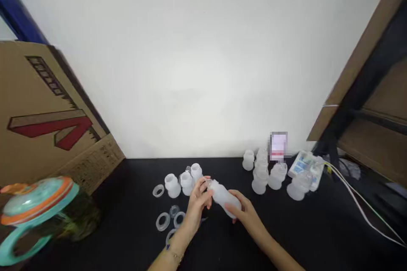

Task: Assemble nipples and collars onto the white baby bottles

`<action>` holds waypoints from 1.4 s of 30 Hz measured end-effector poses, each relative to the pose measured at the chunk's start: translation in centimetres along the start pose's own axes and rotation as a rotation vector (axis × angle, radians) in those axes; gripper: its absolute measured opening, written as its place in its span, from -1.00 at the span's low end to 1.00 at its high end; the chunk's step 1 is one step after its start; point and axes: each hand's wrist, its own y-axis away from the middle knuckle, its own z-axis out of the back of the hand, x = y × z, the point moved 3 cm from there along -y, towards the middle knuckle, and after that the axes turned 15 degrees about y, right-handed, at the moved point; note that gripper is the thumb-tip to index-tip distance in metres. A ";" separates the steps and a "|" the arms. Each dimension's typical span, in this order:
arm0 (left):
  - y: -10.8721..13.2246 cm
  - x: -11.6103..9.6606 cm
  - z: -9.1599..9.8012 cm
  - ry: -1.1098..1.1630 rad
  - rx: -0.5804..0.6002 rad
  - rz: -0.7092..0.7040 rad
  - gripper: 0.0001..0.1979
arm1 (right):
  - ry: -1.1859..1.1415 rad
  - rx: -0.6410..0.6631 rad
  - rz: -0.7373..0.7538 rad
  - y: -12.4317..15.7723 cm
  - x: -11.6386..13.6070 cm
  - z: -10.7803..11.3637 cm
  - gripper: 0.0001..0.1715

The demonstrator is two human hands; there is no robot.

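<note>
Head view: white bottle [224,197] is off the tabletop, approx. centre, held betw. both hands, tilted w/ neck to upper L and base to lower R. L hand [197,199] is at the neck end; its fingers are narrow, bent round the neck, thumb on the near side. Small clear piece [208,182] shows at that end; can't tell if seated on the neck. R hand [241,207] grips the body nr. the base, thumb on the near face, other fingers partly hidden behind. Thin bracelet [177,256] on L wrist.

Black table [127,211], L of the hands: three upright open-necked bottles [172,186] in a close slanting row. Nr. them, several translucent rings [163,222] lie flat, one apart beside the row, the rest nearer the person; lowest is partly behind L forearm. Small clear disc-like part [174,210] sits among them.

R side: cluster of capped bottles [275,176], some overlapping, exact no. unclear. Beside it, white-and-blue pkg. [302,163], partly behind a bottle, and white cable [359,209] running to R edge. Pixelated panel [278,146] behind cluster, content illegible.

Far L: jug w/ turquoise-and-orange lid [38,201], in front of printed cardboard box [47,93]. White wall [203,72] at rear.
</note>
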 end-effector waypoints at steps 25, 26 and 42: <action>0.6 -0.6 -1.3 -0.047 0.001 0.054 -0.49 | 0.062 -0.026 0.001 0.2 -0.4 0.2 -0.47; 0.6 -0.6 -1.3 -0.049 0.001 0.051 -0.49 | 0.060 -0.025 0.001 0.2 -0.5 0.2 -0.47; 0.5 -0.8 -1.3 -0.050 -0.023 0.036 -0.46 | 0.031 -0.004 -0.006 0.2 0.0 0.1 -0.48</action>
